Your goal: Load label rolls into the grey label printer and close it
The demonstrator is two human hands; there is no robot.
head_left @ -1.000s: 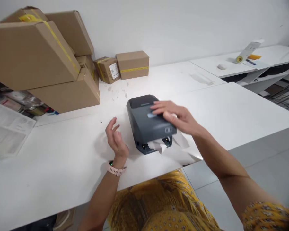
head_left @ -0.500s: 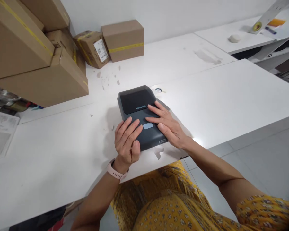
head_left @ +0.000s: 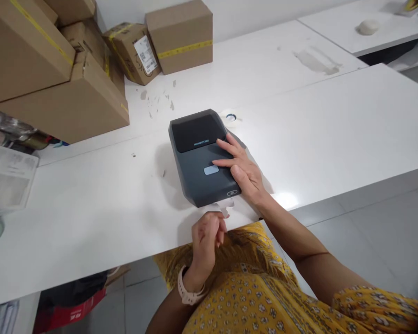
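A dark grey-blue device (head_left: 191,171) with a glossy black panel and a light blue button lies on the white table. My right hand (head_left: 242,171) rests on its right side, fingers spread over the top near the button. Below the device's near edge, my left hand (head_left: 209,232) has curled fingers close to the table's edge; a thin white piece (head_left: 212,208) shows at its fingertips, between hand and device. A pale watch band circles my left wrist. Just behind the device lies a small white roll (head_left: 231,117).
Cardboard boxes (head_left: 90,93) are stacked at the back left, with two smaller taped ones beside them. A clear plastic container (head_left: 12,176) stands at the left. A white round object (head_left: 368,27) sits on the far right table.
My left hand has let go of the device's left side and moved down to its near edge, fingers now curled. My right hand stays on the device. The view has shifted.
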